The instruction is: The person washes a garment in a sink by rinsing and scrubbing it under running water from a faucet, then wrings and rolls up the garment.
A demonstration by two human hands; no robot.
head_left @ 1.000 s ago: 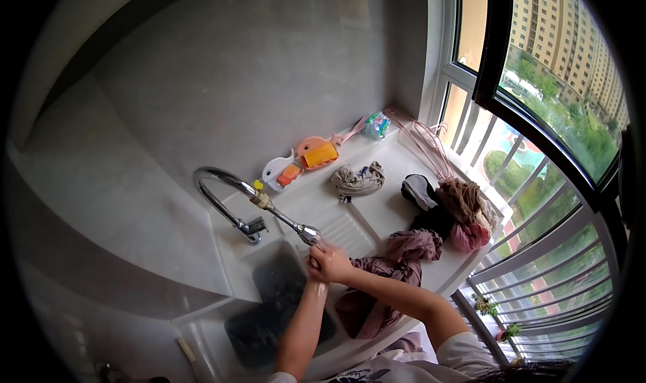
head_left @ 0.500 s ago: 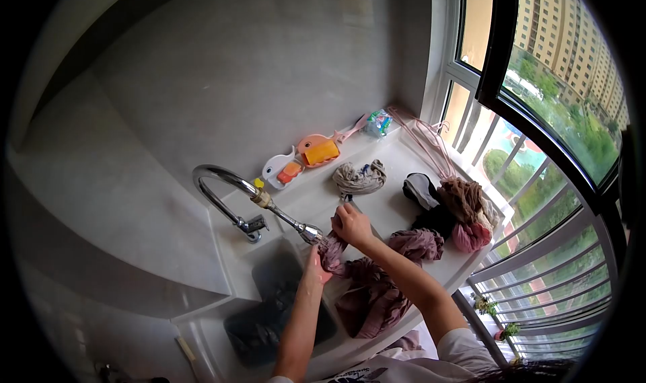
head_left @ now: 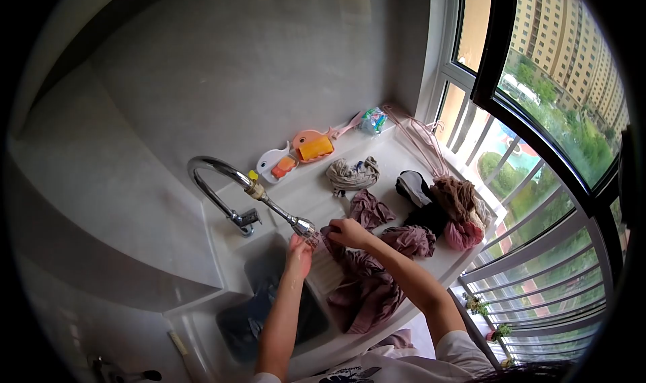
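My left hand (head_left: pixel 299 256) is wet and open beneath the spray head of the chrome faucet (head_left: pixel 300 225), where water runs. Its fingertips are partly hidden by the spray head and the water. To its right, my right hand (head_left: pixel 350 234) is closed on a mauve garment (head_left: pixel 372 290). The garment hangs from that hand and spreads over the ridged board beside the basin. Behind my right hand lies another bunched mauve cloth (head_left: pixel 370 209). A further mauve bundle (head_left: pixel 410 241) rests beside my right forearm.
Dark wet fabric lies in the grey basin (head_left: pixel 266 258). Two fish-shaped soap holders (head_left: pixel 313 145) stand along the wall, near a twisted grey cloth (head_left: pixel 352 174). Brown and pink clothes (head_left: pixel 459 201) sit at the right edge, below pink hangers (head_left: pixel 426 143). A railed window is to the right.
My left hand has come away from the mauve cloth and moved slightly up and left. A bunched mauve cloth now shows behind my right hand. The view has shifted a little.
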